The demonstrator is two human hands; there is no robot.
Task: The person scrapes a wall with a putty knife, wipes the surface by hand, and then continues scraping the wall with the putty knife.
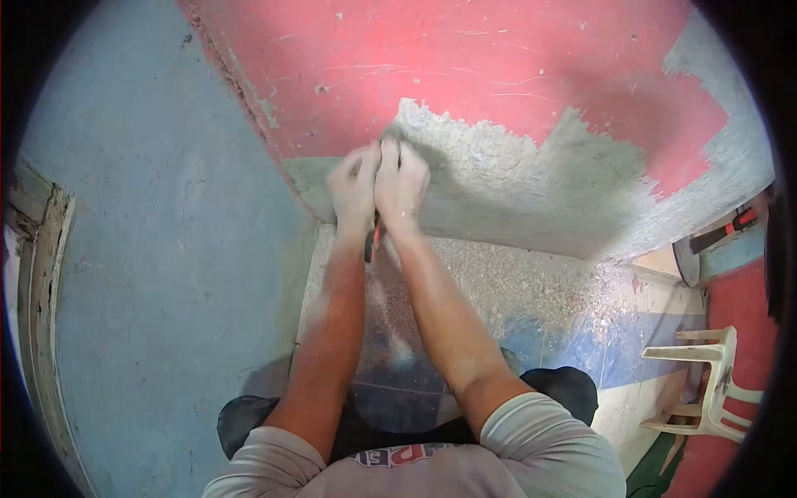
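Note:
Both hands are side by side against the lower part of the pink wall (498,50). My left hand (354,187) and my right hand (401,184) are closed together round a tool (373,241), whose red and black end sticks out below the wrists. The tool's other end is hidden by my fingers at the wall. Right of my hands, a ragged grey patch (515,174) of bare plaster borders the pink paint. White dust coats both hands and forearms.
A blue-grey wall (183,191) rises on the left, with a worn frame (51,249) at its edge. Debris covers the tiled floor (531,290). At the right lie a white plastic chair (710,365) and a tool with a red and black handle (724,231).

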